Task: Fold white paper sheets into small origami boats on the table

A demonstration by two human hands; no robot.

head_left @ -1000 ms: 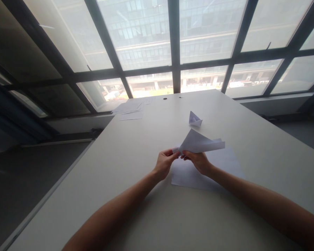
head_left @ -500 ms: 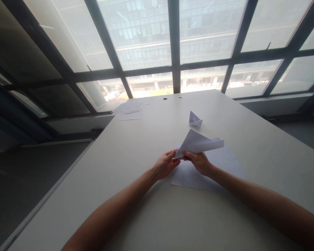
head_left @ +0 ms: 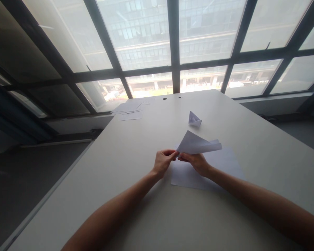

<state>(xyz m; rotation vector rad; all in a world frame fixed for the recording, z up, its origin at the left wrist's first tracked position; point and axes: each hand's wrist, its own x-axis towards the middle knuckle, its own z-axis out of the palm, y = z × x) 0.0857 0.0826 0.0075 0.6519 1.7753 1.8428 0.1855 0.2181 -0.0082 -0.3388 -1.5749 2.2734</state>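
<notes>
A folded sheet of paper [head_left: 195, 143], with a pointed corner at the top and loose layers at its right end, is held up off the table. My left hand [head_left: 164, 159] is closed, pinching its lower left corner between thumb and fingers. My right hand [head_left: 195, 161] grips the lower edge just beside the left, thumb on the near side; the fingers behind are partly hidden. Beneath lies a flat white sheet [head_left: 188, 177], partly covered by my right hand and forearm. Beyond the folded paper stands a small folded paper boat [head_left: 195, 119], touched by neither hand.
Several loose paper sheets [head_left: 129, 111] lie at the far left of the white table [head_left: 136, 139]. A dark round hole [head_left: 164, 99] and a small object [head_left: 180, 97] are near its far edge. Large framed windows [head_left: 146, 35] rise behind.
My left hand has turned, its thumb now pressing over the paper's corner. The folded paper has tilted and shifted slightly left. My right hand has barely moved.
</notes>
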